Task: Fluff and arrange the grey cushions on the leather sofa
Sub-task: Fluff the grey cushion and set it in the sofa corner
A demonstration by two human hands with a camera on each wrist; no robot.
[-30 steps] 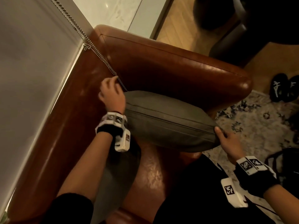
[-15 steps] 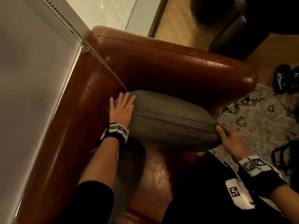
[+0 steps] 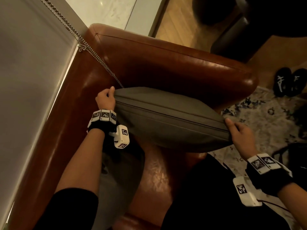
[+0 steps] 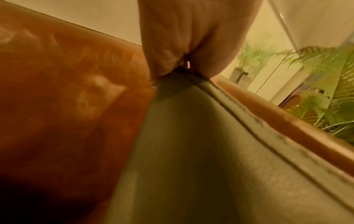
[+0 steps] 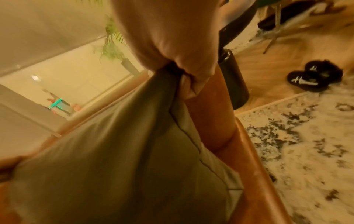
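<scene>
A grey cushion (image 3: 169,118) stands on edge in the corner of the brown leather sofa (image 3: 166,63), its piped seam facing up. My left hand (image 3: 106,99) pinches its far-left top corner, close to the sofa back. My right hand (image 3: 239,130) grips the opposite corner at the sofa's front. In the left wrist view the fingers close round the grey cushion (image 4: 210,151) at its corner. The right wrist view shows the grey cushion (image 5: 114,159) hanging from curled fingers. A second grey cushion (image 3: 116,188) lies on the seat under my left forearm.
A metal bead chain (image 3: 93,52) hangs from the blind across the sofa back to the cushion's corner. Black shoes (image 3: 290,82) sit on the wood floor beside a patterned rug (image 3: 269,117). A dark round piece of furniture (image 3: 249,30) stands behind the armrest.
My left hand went from flat against the cushion's end to pinching its top corner. The right hand kept its hold on the other corner.
</scene>
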